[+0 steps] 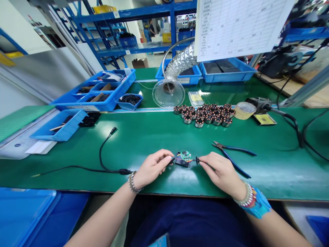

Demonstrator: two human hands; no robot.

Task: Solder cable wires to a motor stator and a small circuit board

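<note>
A small round green circuit board (185, 156) with coloured wires is between my hands, above a flat black plastic piece (182, 162) on the green bench. My left hand (154, 166) is closed on a black cable end at the board's left side; a black cable (125, 171) runs out to the left from beneath this hand. Between the thumb and fingers of my right hand (221, 170) is a small black plastic part (197, 160), with wires leading from it to the board. Blue-handled pliers (232, 154) lie with their jaws apart just beyond my right hand.
Several copper-wound stators (205, 115) stand in a cluster behind. A clear extraction hood (168, 93) on a foil duct hangs past them. Blue trays (63, 125) of black parts are at the left. A printed sheet (241, 27) hangs at upper right.
</note>
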